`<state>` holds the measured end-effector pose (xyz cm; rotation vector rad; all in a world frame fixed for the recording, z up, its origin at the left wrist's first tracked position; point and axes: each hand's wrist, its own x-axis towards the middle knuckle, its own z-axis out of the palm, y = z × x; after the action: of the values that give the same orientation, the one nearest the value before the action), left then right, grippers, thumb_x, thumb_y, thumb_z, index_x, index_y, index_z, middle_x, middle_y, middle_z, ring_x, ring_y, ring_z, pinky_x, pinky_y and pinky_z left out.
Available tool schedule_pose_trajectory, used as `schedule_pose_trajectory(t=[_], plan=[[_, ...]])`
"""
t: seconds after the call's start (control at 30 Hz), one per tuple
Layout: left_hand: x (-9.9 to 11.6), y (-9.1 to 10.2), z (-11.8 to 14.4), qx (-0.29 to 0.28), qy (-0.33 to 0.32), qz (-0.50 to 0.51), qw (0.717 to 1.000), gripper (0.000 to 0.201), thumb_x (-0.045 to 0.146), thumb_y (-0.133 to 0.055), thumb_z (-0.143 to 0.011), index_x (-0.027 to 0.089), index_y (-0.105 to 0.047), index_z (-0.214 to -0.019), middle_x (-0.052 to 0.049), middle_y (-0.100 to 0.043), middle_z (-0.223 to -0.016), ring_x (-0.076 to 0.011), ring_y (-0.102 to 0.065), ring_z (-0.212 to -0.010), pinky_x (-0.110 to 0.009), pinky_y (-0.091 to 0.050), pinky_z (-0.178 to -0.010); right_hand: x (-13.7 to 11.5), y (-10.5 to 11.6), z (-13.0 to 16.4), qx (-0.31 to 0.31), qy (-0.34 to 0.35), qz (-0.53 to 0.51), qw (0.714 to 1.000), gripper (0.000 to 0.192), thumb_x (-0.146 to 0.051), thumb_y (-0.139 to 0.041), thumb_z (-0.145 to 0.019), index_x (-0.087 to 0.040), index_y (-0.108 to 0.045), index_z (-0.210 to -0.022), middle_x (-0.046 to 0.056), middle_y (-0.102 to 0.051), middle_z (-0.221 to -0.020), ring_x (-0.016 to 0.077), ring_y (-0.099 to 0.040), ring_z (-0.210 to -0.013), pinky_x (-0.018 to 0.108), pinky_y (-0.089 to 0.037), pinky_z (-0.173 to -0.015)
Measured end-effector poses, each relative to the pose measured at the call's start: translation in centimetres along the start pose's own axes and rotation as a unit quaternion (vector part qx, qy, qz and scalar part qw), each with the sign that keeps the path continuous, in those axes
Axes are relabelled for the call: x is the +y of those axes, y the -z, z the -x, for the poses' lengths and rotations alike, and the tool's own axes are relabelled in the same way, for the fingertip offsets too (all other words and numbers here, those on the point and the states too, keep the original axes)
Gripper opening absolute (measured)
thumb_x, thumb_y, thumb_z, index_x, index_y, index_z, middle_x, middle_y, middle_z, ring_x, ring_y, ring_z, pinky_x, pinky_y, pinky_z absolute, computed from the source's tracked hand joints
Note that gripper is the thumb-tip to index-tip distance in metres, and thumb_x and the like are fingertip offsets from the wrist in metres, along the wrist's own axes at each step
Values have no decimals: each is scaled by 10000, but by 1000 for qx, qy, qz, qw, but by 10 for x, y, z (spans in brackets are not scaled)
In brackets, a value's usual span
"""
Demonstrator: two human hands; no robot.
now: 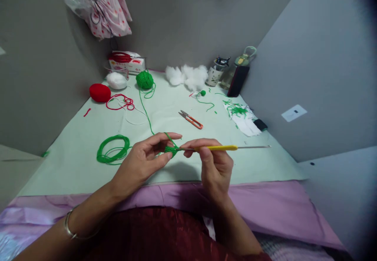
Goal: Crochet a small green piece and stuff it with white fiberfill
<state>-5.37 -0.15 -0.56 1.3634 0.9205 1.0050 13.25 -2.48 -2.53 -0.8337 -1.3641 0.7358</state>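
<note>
My left hand (147, 155) pinches a small green crochet piece (171, 150) between thumb and fingers, with green yarn running over the raised index finger. In my right hand (216, 161) is a crochet hook with a yellow handle (224, 148), gripped like a pen. One metal end of the hook meets the green piece; the other points right. From the left hand the working yarn leads back to a green yarn ball (144, 80). A loose coil of green yarn (113, 149) lies left of my left hand.
Orange-handled thread snips (193, 120) lie beyond my hands. Red yarn (100, 92), white yarn (117, 80) and a box (128, 62) stand back left. White stuffing (188, 76), a pen cup (215, 72), a bottle (240, 66) and a phone-like black object (238, 81) line the back. Green scraps (238, 110) lie right.
</note>
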Motion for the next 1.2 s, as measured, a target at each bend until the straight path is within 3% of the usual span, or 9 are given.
schedule_pose_trajectory(t=[0.17,0.3,0.37,0.57,0.7,0.8,0.9,1.07,1.2], plan=[[-5,-6,1,54,-44,-54,996,287,220,-745,-884,249,-775,-1168,-10,-686,-997,-147,-629,-918,-280,-514,-928,2,0,3,-48,133,115,983,238,-127,-534,-1042,-226,-714,-1161,54,-781,-1015,165,-732,-887,337,-621,-791],[-8,-12,2,93,-54,-25,994,408,185,-738,-866,238,-734,-1271,10,-653,-943,-138,-627,-931,-272,-502,-963,8,-3,7,-56,267,252,928,272,-65,-584,-989,-194,-698,-1200,118,-794,-1091,207,-757,-1006,336,-645,-792],[-8,-14,2,91,-41,10,995,484,183,-749,-856,230,-698,-1335,25,-630,-887,-136,-627,-913,-270,-505,-958,12,-4,9,-46,292,262,919,285,-70,-581,-994,-197,-696,-1221,130,-793,-1124,205,-763,-1009,326,-654,-767],[-6,-12,2,32,58,175,982,588,234,-841,-818,231,-676,-1382,33,-635,-846,-120,-610,-802,-238,-515,-822,16,-7,16,-33,259,319,911,407,-123,-678,-960,-348,-718,-1297,60,-787,-1150,233,-758,-1031,385,-659,-836],[-5,-7,0,-14,160,304,939,539,236,-832,-830,211,-714,-1355,-17,-690,-926,-136,-609,-841,-242,-513,-835,8,-6,15,-15,187,205,961,398,-145,-652,-980,-377,-723,-1296,49,-783,-1135,231,-735,-1005,406,-631,-821],[-4,-6,-1,3,143,309,940,469,208,-816,-841,210,-750,-1306,-10,-681,-929,-129,-590,-856,-239,-500,-883,3,-7,8,33,78,47,995,274,-174,-574,-1030,-323,-781,-1129,31,-773,-972,188,-694,-835,377,-587,-744],[-4,-10,0,-3,112,272,956,467,229,-823,-846,234,-751,-1307,-5,-684,-926,-133,-582,-871,-240,-479,-869,1,-10,1,45,9,-55,997,220,-230,-589,-1034,-298,-797,-1009,21,-747,-913,164,-654,-754,351,-552,-690],[-6,-16,2,7,66,222,973,532,224,-840,-836,290,-720,-1350,16,-655,-933,-143,-608,-919,-267,-469,-915,4,-14,0,18,17,-28,999,184,-243,-630,-1017,-292,-807,-1022,32,-760,-957,180,-678,-850,352,-568,-745],[-4,-14,1,-5,65,228,972,598,209,-811,-846,269,-665,-1423,2,-669,-932,-157,-617,-933,-285,-472,-925,6,-12,1,15,-7,-67,998,167,-295,-636,-1015,-272,-800,-987,33,-748,-915,173,-671,-792,350,-565,-727]])
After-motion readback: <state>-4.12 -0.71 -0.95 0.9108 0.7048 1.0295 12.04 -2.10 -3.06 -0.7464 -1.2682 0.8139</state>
